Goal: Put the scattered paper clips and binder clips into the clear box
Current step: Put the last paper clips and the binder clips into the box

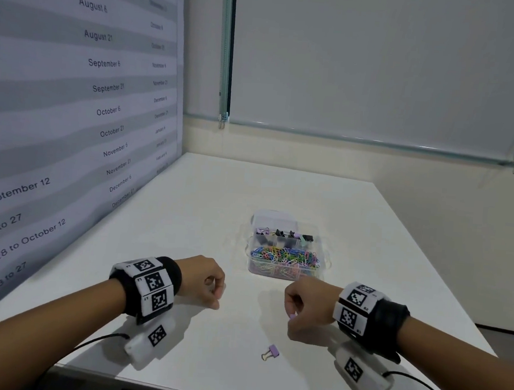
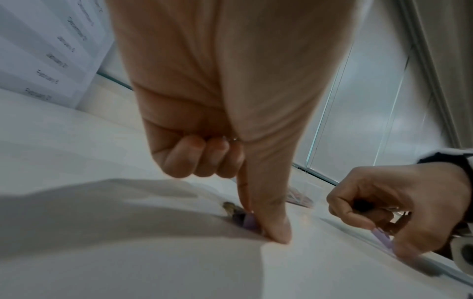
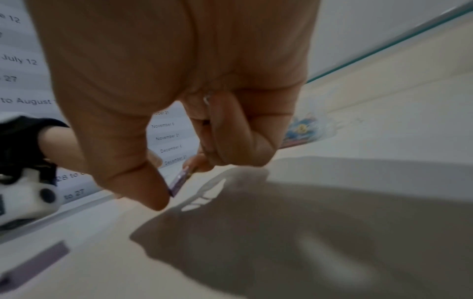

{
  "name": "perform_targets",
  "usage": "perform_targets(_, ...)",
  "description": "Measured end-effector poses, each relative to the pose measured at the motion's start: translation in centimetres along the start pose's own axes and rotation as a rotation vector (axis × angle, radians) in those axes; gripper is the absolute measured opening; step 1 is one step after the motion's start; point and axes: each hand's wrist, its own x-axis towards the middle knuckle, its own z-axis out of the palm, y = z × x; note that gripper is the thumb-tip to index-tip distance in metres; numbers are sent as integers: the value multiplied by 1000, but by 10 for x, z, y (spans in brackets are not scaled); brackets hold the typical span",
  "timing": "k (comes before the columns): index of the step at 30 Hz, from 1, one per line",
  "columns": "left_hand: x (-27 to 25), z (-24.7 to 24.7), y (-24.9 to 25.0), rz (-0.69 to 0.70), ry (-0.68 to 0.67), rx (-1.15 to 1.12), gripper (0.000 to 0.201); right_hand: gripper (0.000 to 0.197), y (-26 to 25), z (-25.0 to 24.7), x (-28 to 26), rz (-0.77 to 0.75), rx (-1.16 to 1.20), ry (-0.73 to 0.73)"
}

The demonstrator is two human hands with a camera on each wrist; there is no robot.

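Observation:
The clear box (image 1: 285, 272) stands mid-table, holding coloured paper clips in front and binder clips behind. My left hand (image 1: 215, 299) is down on the table left of the box; in the left wrist view its thumb and forefinger (image 2: 263, 230) pinch a small purple binder clip (image 2: 247, 220) against the tabletop. My right hand (image 1: 293, 320), just in front of the box, pinches another purple binder clip (image 3: 179, 182) between thumb and forefinger, its tip showing (image 1: 292, 316). A third purple binder clip (image 1: 271, 351) lies loose on the table nearer to me, between my wrists.
The white table (image 1: 205, 209) meets a wall poster of printed dates (image 1: 72, 103) on the left and a pale wall behind. Its right edge (image 1: 446, 271) drops off beyond the box. Cables trail from both wrist cameras.

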Motion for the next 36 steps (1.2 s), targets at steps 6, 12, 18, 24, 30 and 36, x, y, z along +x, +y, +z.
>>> perform_targets(6,-2,6,-3,4,-25,-3,26,22,-8,9,4,-5,18,-12)
perform_targets(12,-14,-2,-13,11,-81,-41,36,21,-7,7,3,-36,39,-25)
perform_targets(18,-14,2,-24,43,-84,-47,24,22,-19,1,0,-40,128,-89)
perform_targets(24,-16,2,-29,-6,-47,-58,30,18,-15,6,-5,-64,249,-199)
perform_targets(30,-22,1,-37,50,-56,-76,30,35,-3,16,-8,-167,201,-72)
perform_targets(36,-22,2,-43,37,-30,-82,26,28,-8,19,-6,-184,124,-8)
